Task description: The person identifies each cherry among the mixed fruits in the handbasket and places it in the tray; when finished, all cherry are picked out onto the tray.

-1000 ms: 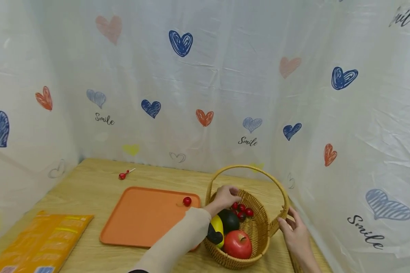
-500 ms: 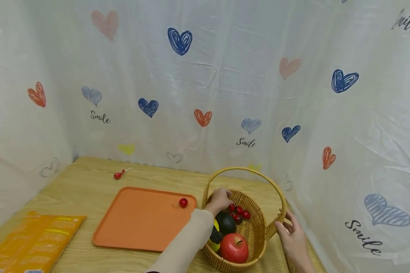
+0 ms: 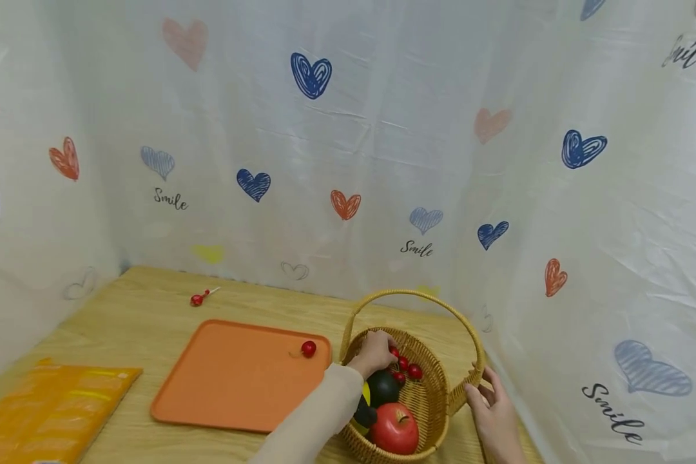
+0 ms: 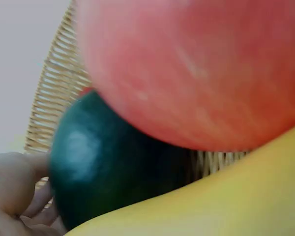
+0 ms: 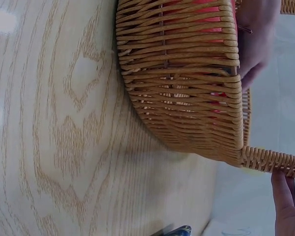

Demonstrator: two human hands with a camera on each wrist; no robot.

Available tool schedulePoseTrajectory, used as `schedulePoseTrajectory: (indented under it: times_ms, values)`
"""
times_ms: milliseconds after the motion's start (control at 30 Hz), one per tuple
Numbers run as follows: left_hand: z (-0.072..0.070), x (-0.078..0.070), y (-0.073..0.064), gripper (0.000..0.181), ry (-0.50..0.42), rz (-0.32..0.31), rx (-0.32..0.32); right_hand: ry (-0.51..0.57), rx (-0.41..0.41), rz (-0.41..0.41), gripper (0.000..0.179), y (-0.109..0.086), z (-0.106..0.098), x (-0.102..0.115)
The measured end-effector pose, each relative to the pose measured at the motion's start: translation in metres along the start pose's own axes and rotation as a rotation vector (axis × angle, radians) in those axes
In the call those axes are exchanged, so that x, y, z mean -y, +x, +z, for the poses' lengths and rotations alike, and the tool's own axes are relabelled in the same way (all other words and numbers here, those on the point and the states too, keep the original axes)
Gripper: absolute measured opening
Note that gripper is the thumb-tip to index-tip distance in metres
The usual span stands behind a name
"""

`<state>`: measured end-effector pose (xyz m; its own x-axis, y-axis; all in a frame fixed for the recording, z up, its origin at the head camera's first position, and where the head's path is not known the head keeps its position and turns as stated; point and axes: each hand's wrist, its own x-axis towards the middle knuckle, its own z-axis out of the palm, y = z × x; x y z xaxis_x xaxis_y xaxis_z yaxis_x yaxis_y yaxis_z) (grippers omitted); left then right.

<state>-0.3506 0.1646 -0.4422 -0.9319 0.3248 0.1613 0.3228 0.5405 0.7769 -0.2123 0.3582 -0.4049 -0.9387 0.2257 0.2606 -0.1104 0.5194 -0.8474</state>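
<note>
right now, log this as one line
left hand: in basket, by cherries | right hand: touching handle | apple, dark fruit: in basket | tray: one cherry

In the tan woven basket (image 3: 429,401) we see red cherries (image 3: 415,372), a red apple (image 3: 394,433), a dark green fruit (image 4: 98,157), a yellow banana (image 4: 226,201); beside it, an orange tray (image 3: 238,377); behind it, a white curtain (image 3: 377,274) (blue, pink, red hearts (image 3: 254,185)).

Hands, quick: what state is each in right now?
Left hand: in the basket, at the cherries; whether it holds one cannot be told.
Right hand: closed, holding the handle.
</note>
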Motion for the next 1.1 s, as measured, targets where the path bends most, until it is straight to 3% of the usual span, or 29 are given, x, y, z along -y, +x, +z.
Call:
schedulePoseTrajectory:
  times_ms: [100,333,600,800,967,1100]
  values:
    - [-0.003,-0.003,-0.003,0.026,-0.095,0.033,-0.002,-0.003,-0.001,0.015,0.052,-0.001,-0.002,-0.003]
    - [-0.009,-0.006,-0.011,0.025,-0.248,-0.033,-0.032,-0.015,0.004,0.048,0.053,-0.003,0.0,-0.005]
    - [-0.02,-0.016,-0.016,0.028,-0.351,0.041,-0.035,-0.028,0.01,-0.008,0.05,0.0,-0.002,-0.007]
    - [-0.032,-0.02,-0.04,0.027,-0.42,0.056,0.038,-0.016,0.023,-0.04,0.051,0.002,-0.005,-0.007]
    - [-0.051,-0.017,-0.065,0.028,-0.444,0.062,0.09,-0.008,0.023,-0.055,0.051,0.002,-0.004,-0.003]
    - [-0.068,-0.01,-0.084,0.028,-0.517,0.054,0.124,-0.032,0.022,-0.043,0.052,0.0,-0.005,-0.001]
